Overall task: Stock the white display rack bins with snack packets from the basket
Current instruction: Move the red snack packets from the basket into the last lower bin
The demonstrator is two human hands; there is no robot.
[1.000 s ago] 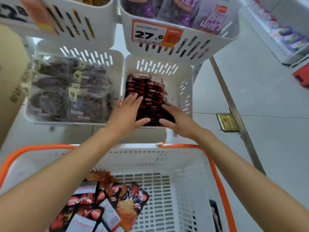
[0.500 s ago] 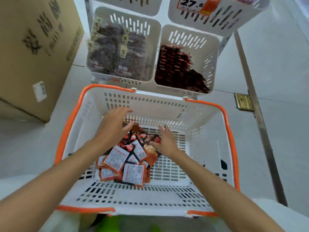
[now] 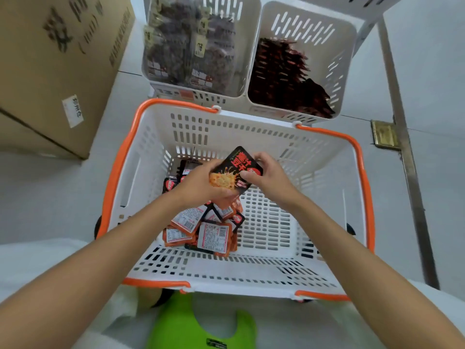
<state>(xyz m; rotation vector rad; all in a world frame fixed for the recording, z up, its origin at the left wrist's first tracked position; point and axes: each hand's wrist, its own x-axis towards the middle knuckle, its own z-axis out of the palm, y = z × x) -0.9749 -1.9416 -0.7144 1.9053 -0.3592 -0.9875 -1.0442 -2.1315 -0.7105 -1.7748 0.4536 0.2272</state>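
At the far left I saw a large cardboard box point(image 3: 57, 61) standing on the pale floor, printed lettering on its side and a small white label low on its face. Just right of it sat the white basket point(image 3: 324, 170) with orange rim handles, close in front of the display rack. Its floor held a loose pile of snack packets point(image 3: 201, 230) toward the left half, most lying back-side up with white barcode panels showing; the right half of the basket floor was bare.

My left hand point(image 3: 198, 185) was curled around the lower left of a black and orange packet point(image 3: 236, 167), fingers closed under it and the thumb over its front. The packet was lifted above the pile, tilted, with its printed face toward me. My right hand point(image 3: 269, 177) pinched the packet's right edge between thumb and fingertips.

Beyond the basket, the rack's left bin point(image 3: 249, 59) was packed with dark, clear-wrapped packets bearing small yellow tags. The right bin point(image 3: 344, 54) beside it held a row of dark red packets standing on edge along its left side, with room left at its right. Further right, a metal rail point(image 3: 400, 127) ran across the floor with a brass plate point(image 3: 383, 134) touching it.
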